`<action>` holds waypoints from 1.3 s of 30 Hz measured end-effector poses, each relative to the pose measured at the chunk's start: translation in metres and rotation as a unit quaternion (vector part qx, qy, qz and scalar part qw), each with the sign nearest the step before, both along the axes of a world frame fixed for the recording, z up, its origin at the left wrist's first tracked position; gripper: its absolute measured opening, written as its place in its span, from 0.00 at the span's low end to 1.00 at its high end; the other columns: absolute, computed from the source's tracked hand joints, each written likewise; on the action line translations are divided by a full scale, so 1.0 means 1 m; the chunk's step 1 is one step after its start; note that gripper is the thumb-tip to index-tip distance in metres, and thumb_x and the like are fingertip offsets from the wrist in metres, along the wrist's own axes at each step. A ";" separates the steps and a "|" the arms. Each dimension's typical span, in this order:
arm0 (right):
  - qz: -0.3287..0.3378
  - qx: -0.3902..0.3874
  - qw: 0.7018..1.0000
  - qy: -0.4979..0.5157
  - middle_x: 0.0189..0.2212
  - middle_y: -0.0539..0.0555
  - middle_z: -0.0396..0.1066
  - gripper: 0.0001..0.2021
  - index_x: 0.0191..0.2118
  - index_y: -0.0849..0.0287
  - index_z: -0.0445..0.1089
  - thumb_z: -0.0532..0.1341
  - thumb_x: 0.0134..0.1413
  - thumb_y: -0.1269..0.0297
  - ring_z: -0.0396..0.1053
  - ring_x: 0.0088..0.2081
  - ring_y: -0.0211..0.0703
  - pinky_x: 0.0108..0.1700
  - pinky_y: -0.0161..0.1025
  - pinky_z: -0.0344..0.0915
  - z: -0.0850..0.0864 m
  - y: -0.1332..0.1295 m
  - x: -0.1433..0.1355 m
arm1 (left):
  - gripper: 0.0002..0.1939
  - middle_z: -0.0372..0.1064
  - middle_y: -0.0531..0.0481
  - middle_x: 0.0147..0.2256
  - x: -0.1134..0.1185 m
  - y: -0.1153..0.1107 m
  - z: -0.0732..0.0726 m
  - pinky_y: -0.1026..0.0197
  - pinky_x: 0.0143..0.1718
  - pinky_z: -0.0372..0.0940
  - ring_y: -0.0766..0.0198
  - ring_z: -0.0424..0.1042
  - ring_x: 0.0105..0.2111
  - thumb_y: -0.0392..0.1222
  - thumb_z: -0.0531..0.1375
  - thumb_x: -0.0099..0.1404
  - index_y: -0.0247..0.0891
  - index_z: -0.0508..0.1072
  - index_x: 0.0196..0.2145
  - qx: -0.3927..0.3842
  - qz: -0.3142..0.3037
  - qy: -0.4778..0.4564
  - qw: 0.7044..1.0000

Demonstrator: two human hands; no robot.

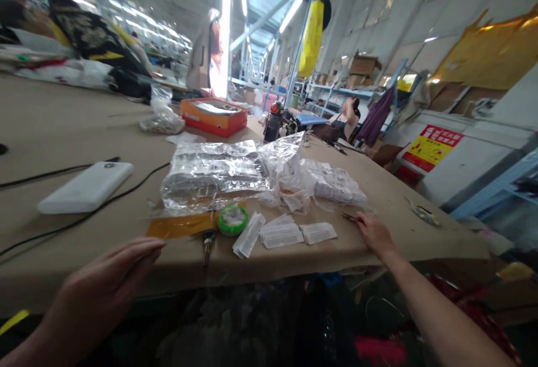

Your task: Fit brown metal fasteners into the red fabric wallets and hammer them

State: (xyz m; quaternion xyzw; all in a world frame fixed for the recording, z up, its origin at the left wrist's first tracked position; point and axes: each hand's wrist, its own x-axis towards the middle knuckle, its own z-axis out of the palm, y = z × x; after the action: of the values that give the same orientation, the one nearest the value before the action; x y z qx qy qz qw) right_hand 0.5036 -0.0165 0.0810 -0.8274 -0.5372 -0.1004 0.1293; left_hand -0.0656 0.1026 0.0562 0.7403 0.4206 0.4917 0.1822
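Note:
My right hand (374,233) is at the table's right, its fingers pinched at a small dark metal tool (348,217) that looks like tweezers or snips. To its left lie stacks of printed white labels (281,234), with a round green container (232,219) of pale contents beside them. My left hand (120,263) hovers at the front edge on the left, fingers stretched out together, holding nothing. Between the hands, a dark-handled tool (208,244) points toward the edge near a strip of brown tape (180,225). Clear plastic bags (214,173) with packed contents lie behind.
A white power bank (90,187) and a black cable (138,184) lie on the left of the brown table (63,115). An orange box (214,117) and a dark bottle (273,123) stand at the back. A person (348,117) sits beyond the table.

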 end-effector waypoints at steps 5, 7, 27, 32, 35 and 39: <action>-0.075 0.030 0.997 0.015 0.36 0.64 0.73 0.14 0.42 0.61 0.69 0.50 0.57 0.62 0.71 0.36 0.58 0.36 0.48 0.63 0.009 -0.024 -0.024 | 0.11 0.74 0.46 0.39 0.040 -0.002 0.025 0.56 0.46 0.68 0.60 0.73 0.40 0.42 0.54 0.63 0.37 0.74 0.37 0.057 -0.029 0.066 0.996; -0.054 0.091 0.993 0.056 0.36 0.64 0.73 0.15 0.44 0.60 0.65 0.50 0.58 0.57 0.71 0.39 0.60 0.37 0.49 0.63 0.016 -0.030 -0.046 | 0.11 0.74 0.45 0.38 0.047 0.003 0.019 0.58 0.45 0.68 0.61 0.73 0.39 0.38 0.52 0.64 0.36 0.74 0.38 0.058 -0.049 0.079 0.994; 0.414 0.049 0.897 0.148 0.38 0.53 0.74 0.10 0.47 0.58 0.64 0.52 0.62 0.70 0.73 0.38 0.38 0.40 0.33 0.68 -0.003 -0.015 -0.281 | 0.18 0.67 0.49 0.52 0.057 0.030 0.020 0.54 0.52 0.62 0.58 0.67 0.51 0.35 0.53 0.65 0.46 0.69 0.51 0.098 -0.128 0.325 0.932; 0.438 0.060 0.895 0.056 0.35 0.54 0.73 0.09 0.44 0.60 0.66 0.52 0.62 0.71 0.72 0.35 0.40 0.39 0.35 0.67 0.006 -0.003 -0.293 | 0.18 0.68 0.51 0.52 0.057 0.035 0.019 0.55 0.52 0.62 0.59 0.67 0.50 0.35 0.54 0.64 0.47 0.70 0.50 0.094 -0.153 0.311 0.933; 0.445 0.043 0.894 -0.021 0.33 0.54 0.72 0.10 0.45 0.61 0.67 0.52 0.61 0.72 0.70 0.33 0.41 0.37 0.37 0.65 0.013 0.004 -0.299 | 0.19 0.68 0.52 0.52 0.057 0.036 0.018 0.54 0.52 0.62 0.59 0.67 0.50 0.35 0.54 0.63 0.47 0.70 0.50 0.093 -0.148 0.305 0.936; 0.468 0.030 0.877 -0.101 0.32 0.54 0.71 0.11 0.45 0.61 0.68 0.53 0.60 0.73 0.67 0.32 0.43 0.36 0.38 0.61 0.019 0.013 -0.303 | 0.20 0.68 0.52 0.52 0.057 0.035 0.018 0.54 0.51 0.62 0.58 0.68 0.49 0.36 0.54 0.62 0.48 0.70 0.51 0.095 -0.148 0.296 0.939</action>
State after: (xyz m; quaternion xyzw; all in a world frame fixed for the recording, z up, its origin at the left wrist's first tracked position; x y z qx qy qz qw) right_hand 0.2009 -0.0032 0.1002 -0.4605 -0.8688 -0.1268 0.1308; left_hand -0.0091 0.1371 0.0738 0.9203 0.2926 0.2550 0.0491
